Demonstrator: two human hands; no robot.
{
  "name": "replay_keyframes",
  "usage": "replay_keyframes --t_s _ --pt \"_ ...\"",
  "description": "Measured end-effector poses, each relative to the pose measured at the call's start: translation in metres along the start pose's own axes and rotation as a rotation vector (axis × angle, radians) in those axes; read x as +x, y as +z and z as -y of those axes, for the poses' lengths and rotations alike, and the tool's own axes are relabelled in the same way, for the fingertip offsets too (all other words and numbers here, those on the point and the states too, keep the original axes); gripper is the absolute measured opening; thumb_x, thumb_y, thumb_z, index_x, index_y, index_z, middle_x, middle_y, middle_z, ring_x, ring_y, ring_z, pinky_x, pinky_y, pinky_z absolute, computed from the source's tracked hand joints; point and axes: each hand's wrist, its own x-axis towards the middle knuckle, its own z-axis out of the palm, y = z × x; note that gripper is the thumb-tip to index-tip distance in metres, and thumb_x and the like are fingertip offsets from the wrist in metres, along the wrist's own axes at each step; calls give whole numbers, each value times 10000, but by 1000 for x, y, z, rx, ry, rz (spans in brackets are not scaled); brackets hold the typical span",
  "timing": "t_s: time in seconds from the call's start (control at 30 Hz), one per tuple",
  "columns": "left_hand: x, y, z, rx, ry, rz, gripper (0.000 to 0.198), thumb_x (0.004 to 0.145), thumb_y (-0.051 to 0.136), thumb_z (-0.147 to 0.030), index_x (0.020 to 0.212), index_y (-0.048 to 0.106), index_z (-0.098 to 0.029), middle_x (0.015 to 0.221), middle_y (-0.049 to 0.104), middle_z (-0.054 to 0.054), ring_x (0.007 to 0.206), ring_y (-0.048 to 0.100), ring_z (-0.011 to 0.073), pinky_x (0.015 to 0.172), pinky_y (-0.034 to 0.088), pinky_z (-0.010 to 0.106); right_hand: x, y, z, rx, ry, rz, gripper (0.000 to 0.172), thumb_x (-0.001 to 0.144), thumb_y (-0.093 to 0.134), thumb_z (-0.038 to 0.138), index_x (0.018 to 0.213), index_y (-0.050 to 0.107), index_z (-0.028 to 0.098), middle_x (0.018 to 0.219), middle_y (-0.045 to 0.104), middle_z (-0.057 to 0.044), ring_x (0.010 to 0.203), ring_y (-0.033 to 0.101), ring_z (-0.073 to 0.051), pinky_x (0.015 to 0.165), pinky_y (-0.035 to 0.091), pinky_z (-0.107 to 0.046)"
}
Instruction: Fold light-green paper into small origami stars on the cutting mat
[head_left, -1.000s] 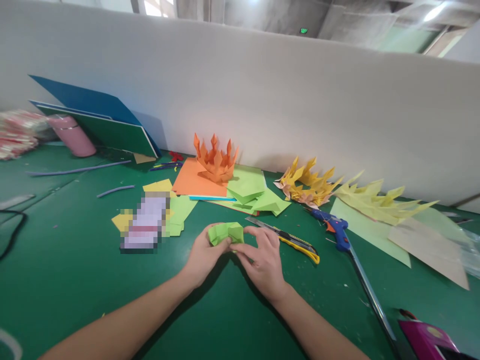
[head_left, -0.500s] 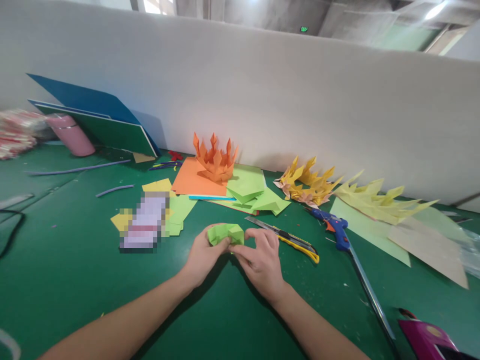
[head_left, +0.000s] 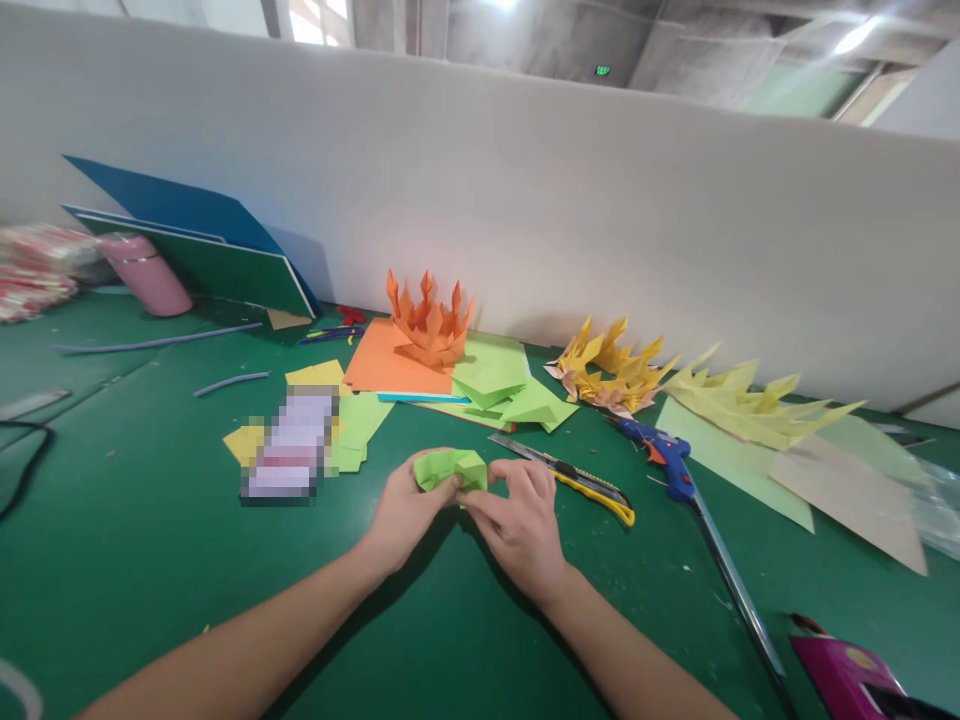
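A folded light-green paper piece (head_left: 451,467) is pinched between my two hands just above the green table (head_left: 150,540). My left hand (head_left: 406,510) grips its left and underside. My right hand (head_left: 521,517) presses its right end with thumb and fingers. Behind them stands a finished orange paper crown (head_left: 429,322) on an orange sheet (head_left: 379,362), with loose green sheets (head_left: 501,380) beside it.
A yellow utility knife (head_left: 581,478) lies right of my hands. A blue glue gun (head_left: 663,456) and a long metal ruler (head_left: 731,580) are further right. Yellow folded pieces (head_left: 615,370), pale sheets (head_left: 847,480), blue and green boards (head_left: 202,250), a pink bottle (head_left: 142,275).
My hands stay on the green piece with only small finger shifts; the view has tilted slightly.
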Motion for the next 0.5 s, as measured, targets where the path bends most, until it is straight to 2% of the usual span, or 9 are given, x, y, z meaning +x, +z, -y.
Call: replay_keyframes --t_s 0.5 --pt "1 0 1 -14 -43 50 445 501 804 -325 871 665 -121 869 722 77 791 658 208 750 513 322 -1 1 -2 43 29 5 164 857 562 219 799 702 284 876 509 -30 864 438 -196 790 314 -351"
